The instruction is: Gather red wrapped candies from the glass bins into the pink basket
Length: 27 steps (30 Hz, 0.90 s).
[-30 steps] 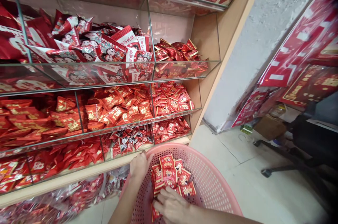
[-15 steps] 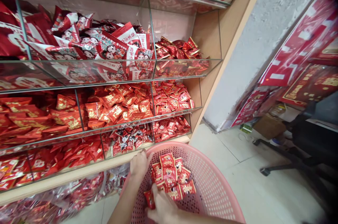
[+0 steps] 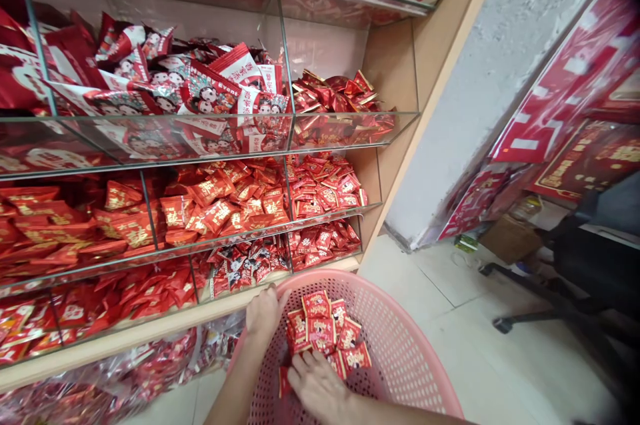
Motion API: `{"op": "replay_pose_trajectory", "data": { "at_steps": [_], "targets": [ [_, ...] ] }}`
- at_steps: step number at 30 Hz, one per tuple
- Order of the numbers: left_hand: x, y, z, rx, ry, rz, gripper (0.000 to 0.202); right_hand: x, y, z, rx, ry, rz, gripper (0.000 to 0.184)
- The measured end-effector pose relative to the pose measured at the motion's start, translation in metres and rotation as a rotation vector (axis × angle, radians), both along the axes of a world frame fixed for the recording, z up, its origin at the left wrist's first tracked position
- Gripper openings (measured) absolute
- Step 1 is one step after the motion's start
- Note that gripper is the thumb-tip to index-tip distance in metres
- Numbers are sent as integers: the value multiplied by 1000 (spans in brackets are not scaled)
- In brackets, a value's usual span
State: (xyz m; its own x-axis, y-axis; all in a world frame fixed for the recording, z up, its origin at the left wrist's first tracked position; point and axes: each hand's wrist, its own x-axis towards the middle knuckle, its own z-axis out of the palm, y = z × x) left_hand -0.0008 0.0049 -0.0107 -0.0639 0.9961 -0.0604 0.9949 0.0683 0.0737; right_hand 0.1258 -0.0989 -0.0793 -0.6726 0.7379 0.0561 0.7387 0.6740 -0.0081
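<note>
A pink perforated plastic basket stands below the shelves, tilted toward me. My left hand is closed over its far-left rim. Inside lies a small heap of red wrapped candies with gold edges. My right hand rests palm down on the near side of this heap, its fingers stretched over the candies and slightly apart. One red packet pokes out left of those fingers. What lies under the palm is hidden.
Shelves with glass dividers hold red candy packets in several compartments. Clear plastic bags of candy lie beneath the bottom board. At right are a grey wall, a black wheeled chair and a cardboard box.
My right hand has turned palm down, and its fingers now reach over the candies where the thumb side was at the heap before. My left hand stays on the rim.
</note>
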Motion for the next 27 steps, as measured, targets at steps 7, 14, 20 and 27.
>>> {"op": "replay_pose_trajectory", "data": {
  "at_steps": [7,14,20,27],
  "targets": [
    [0,-1,2,-1,-5,-3,56,32,12,37,-75,-30,37,11],
    [1,-1,5,-7,-16,-7,54,111,33,49,-194,-223,-192,39],
    [0,0,3,8,5,-12,54,123,31,25,-46,-283,-106,66],
    [0,0,2,-18,-20,5,55,118,37,17,-24,-319,-91,53]
  ]
}}
